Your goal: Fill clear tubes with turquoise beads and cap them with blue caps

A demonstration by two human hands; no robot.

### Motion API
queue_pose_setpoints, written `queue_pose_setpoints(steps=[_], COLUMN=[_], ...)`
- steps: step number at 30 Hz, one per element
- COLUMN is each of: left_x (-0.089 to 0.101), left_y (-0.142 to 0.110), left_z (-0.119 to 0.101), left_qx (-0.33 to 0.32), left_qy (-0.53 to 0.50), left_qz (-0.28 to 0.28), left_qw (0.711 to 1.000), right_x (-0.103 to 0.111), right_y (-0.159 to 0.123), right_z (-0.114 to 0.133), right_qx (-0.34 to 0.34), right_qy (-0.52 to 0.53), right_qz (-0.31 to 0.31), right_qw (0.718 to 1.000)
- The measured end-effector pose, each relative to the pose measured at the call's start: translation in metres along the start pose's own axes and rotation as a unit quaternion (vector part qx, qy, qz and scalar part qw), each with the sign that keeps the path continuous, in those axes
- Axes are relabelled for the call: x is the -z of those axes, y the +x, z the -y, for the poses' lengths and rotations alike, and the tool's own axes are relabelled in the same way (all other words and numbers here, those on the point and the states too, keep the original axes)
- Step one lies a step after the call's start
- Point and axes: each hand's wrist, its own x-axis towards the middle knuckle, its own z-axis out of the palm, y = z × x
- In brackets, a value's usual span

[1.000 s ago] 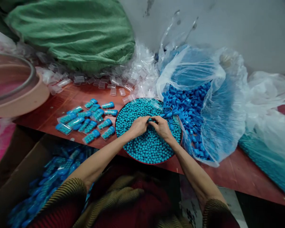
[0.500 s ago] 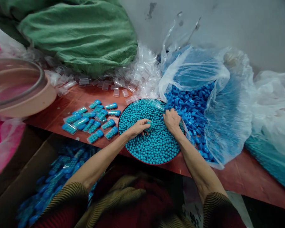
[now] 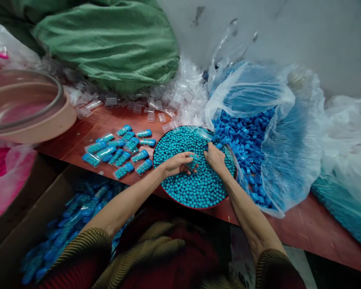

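Observation:
Over a round red-rimmed tray [image 3: 195, 208] of small blue balls [image 3: 195, 186], my left hand [image 3: 179, 164] is closed around a clear plastic tube [image 3: 193, 161] with blue balls inside. Just right of it, my right hand [image 3: 215, 158] has its fingers pinched together. What those fingers hold, if anything, is hidden. An empty clear tube [image 3: 203, 134] lies on the balls at the tray's far side. Blue plastic caps [image 3: 243, 130] spill from an open plastic bag beside the tray. Left of the tray lie several filled, blue-capped tubes [image 3: 123, 156].
Clear empty tubes [image 3: 186, 88] are heaped behind the tray, by a green sack [image 3: 108, 44]. Pale basins [image 3: 55, 122] stand at left. Below the table edge, a cardboard box [image 3: 21, 216] holds more capped tubes. A bag of blue-green balls [image 3: 343, 212] lies at right.
My right hand has moved away from the blue caps, left and slightly down, closer to the tube in my left hand. The left hand keeps its hold. The whole view has shifted slightly.

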Motion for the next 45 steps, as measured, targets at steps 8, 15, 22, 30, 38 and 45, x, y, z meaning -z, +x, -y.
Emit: queue_pose_setpoints(steps=[8, 15, 22, 30, 38, 45], left_x=[-0.003, -0.006, -0.004, -0.002, -0.002, -0.001], left_y=[0.004, 0.001, 0.002, 0.001, 0.002, 0.002], left_z=[0.004, 0.002, 0.004, 0.006, 0.009, 0.009], left_qx=[0.008, 0.004, 0.003, -0.023, -0.058, -0.055], left_qy=[0.112, 0.133, 0.145, 0.172, 0.200, 0.208], left_qz=[-0.104, -0.107, -0.096, -0.089, -0.096, -0.104], left_qw=[0.988, 0.985, 0.985, 0.981, 0.973, 0.971], right_x=[0.003, 0.009, 0.009, 0.005, 0.006, 0.012], right_y=[-0.018, -0.044, -0.048, -0.052, -0.055, -0.066], right_z=[-0.022, -0.013, -0.006, -0.020, -0.002, -0.021], right_qx=[0.128, 0.217, 0.208, 0.162, 0.183, 0.197], right_qy=[0.221, 0.192, 0.164, 0.291, 0.360, 0.109], right_qz=[-0.036, 0.021, -0.046, 0.044, 0.044, 0.054], right_qw=[0.966, 0.957, 0.963, 0.942, 0.914, 0.973])
